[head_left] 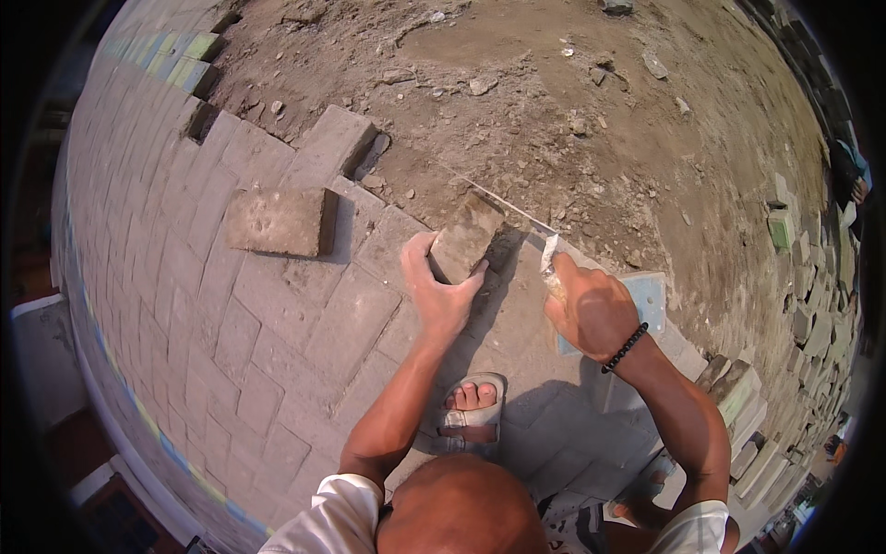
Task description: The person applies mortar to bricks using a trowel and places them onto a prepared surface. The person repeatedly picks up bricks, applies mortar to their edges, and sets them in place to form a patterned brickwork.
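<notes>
My left hand (441,294) is closed round the near end of a grey-brown paving block (471,235), thumb on one side and fingers on the other. The block is tilted at the ragged edge of the laid paving, casting a shadow to its right. In my right hand (595,309) is a thin-bladed tool (517,210) with a pale handle. Its blade shows edge-on as a narrow light line, passing by the block's far end; its exact kind is unclear. Left of my left hand, a loose paving block (281,222) lies on the paving.
Laid grey paving (305,369) spreads left and underfoot. Bare soil (591,120) with stones lies beyond the stepped edge. A blue-painted block (646,300) sits beneath my right wrist. Stacked blocks (817,323) line the far right. My sandalled foot (472,406) stands close by.
</notes>
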A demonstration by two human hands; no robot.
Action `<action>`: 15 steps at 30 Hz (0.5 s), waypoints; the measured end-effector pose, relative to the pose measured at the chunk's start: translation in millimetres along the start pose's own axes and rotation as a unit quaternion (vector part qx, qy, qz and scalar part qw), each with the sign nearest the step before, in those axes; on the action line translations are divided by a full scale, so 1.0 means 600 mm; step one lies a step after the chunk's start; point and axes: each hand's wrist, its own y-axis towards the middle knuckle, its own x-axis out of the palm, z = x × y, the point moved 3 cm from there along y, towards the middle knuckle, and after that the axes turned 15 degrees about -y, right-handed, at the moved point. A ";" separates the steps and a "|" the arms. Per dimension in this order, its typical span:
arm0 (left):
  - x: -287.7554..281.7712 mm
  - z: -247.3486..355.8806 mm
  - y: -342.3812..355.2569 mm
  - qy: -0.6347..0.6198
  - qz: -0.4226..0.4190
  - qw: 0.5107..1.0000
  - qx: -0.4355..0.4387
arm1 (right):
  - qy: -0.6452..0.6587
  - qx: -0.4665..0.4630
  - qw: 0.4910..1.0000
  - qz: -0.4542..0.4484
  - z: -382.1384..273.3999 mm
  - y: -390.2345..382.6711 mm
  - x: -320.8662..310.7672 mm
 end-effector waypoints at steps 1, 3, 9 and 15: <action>-0.003 0.000 -0.002 0.005 -0.005 1.000 -0.005 | 0.015 -0.017 1.000 -0.004 -0.019 -0.031 0.000; 0.005 -0.006 -0.004 -0.036 -0.008 0.999 -0.008 | 0.015 -0.025 0.999 -0.027 -0.041 -0.064 0.007; 0.019 0.000 0.026 -0.070 -0.022 0.997 -0.013 | -0.015 -0.024 1.000 -0.004 -0.034 -0.053 0.003; -0.004 -0.015 0.065 -0.331 0.046 0.903 -0.271 | 0.002 0.039 0.996 0.078 -0.020 -0.038 -0.053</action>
